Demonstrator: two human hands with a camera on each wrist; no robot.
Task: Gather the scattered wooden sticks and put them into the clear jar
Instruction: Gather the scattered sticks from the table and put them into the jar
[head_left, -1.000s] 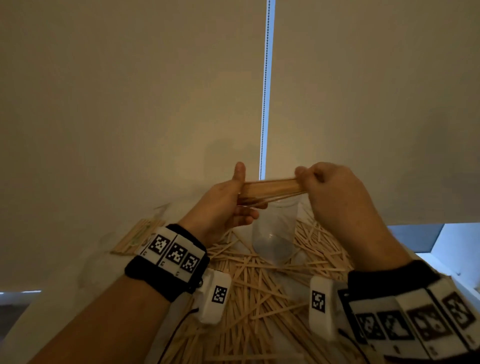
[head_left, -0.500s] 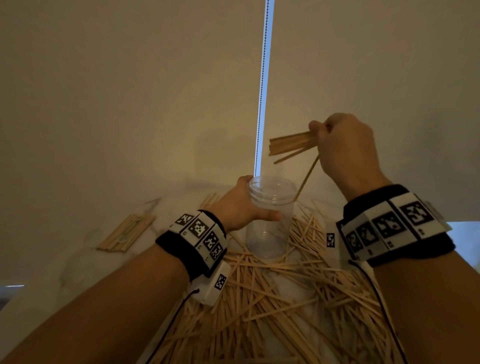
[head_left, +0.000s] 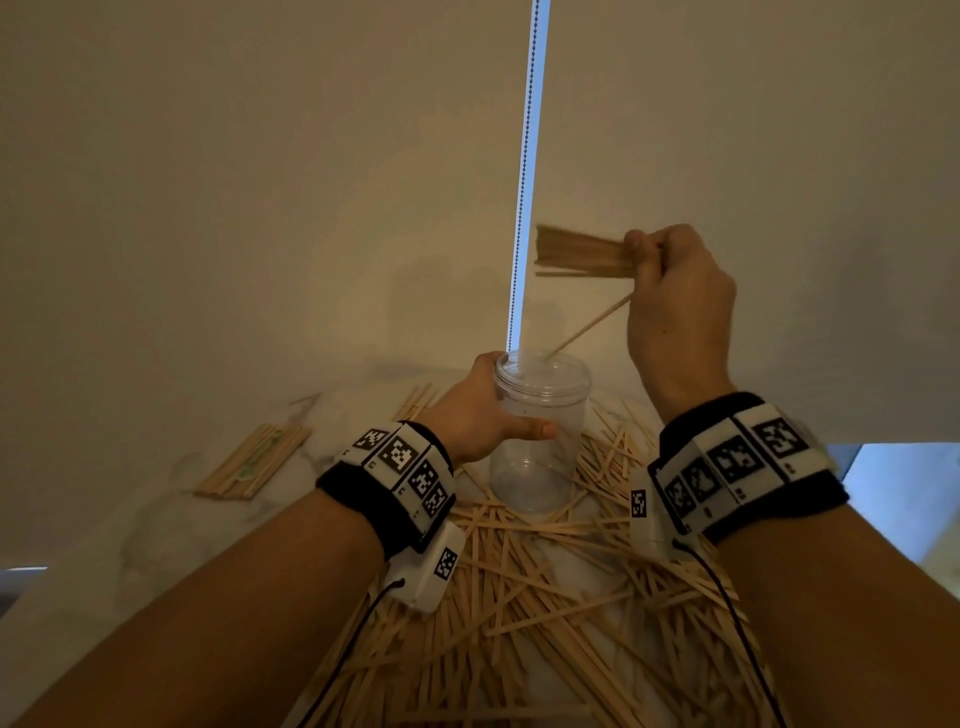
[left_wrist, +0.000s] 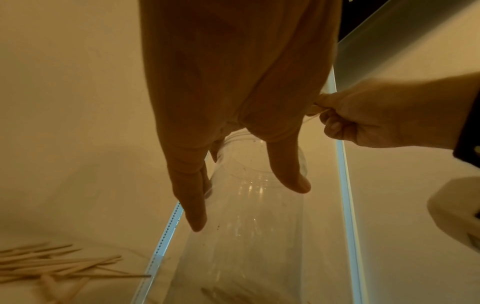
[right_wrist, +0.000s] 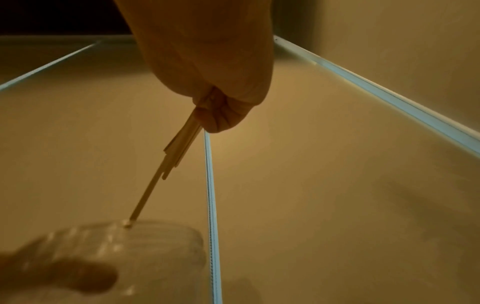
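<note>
The clear jar (head_left: 537, 431) stands upright amid a heap of scattered wooden sticks (head_left: 524, 582). My left hand (head_left: 480, 415) grips the jar's side, thumb across the front; the left wrist view shows fingers and thumb around the jar (left_wrist: 249, 216). Above and right of the jar's mouth, my right hand (head_left: 670, 296) grips a bundle of sticks (head_left: 582, 252) pointing left. One loose stick (head_left: 589, 325) hangs down from the fist, its tip at the jar's rim. In the right wrist view that stick (right_wrist: 145, 193) touches the blurred jar (right_wrist: 124, 251).
A neat small stack of sticks (head_left: 254, 460) lies on the white marbled tabletop (head_left: 156, 519) to the left. Pale roller blinds with a bead chain (head_left: 524, 171) hang just behind the jar. The table's right edge (head_left: 930, 535) is near my right forearm.
My left hand let go of the bundle and took hold of the jar. My right hand lifted the bundle up and right, and one stick slipped down until its tip reached the jar's rim.
</note>
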